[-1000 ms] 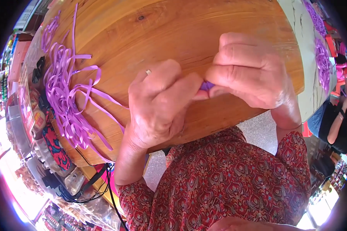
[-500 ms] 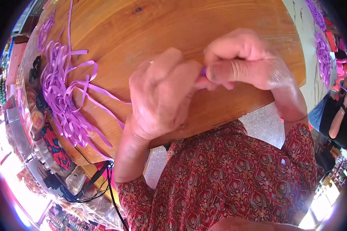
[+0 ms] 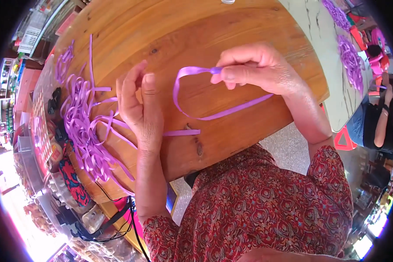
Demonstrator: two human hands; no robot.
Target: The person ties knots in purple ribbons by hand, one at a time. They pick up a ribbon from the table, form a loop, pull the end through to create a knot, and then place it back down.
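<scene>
A: Where's the ribbon?

B: Purple ribbon (image 3: 214,117), looped over the wooden table (image 3: 231,32), one stretch running toward your right wrist. Darker bit (image 3: 215,70) at your fingertips; knot or fold, can't tell.

A: Handling?

B: Judging by looks: very light, limp, satiny so probably slippery, creases more than breaks. Best pinched at that darker bit, thumb against index.

A: Your hands?

B: Right hand (image 3: 253,70) pinches just there. Left hand (image 3: 137,102) is spread, seemingly holding nothing; another ribbon strip (image 3: 182,132) passes by its wrist, contact unclear.

A: Around them?

B: Tangled ribbon pile (image 3: 83,135) left of your left hand; marbled white tabletop (image 3: 310,26) off to the right.

A: Versus half a second ago?

B: Then your hands met over the purple piece. Now they're well apart, and the loop shows.
</scene>
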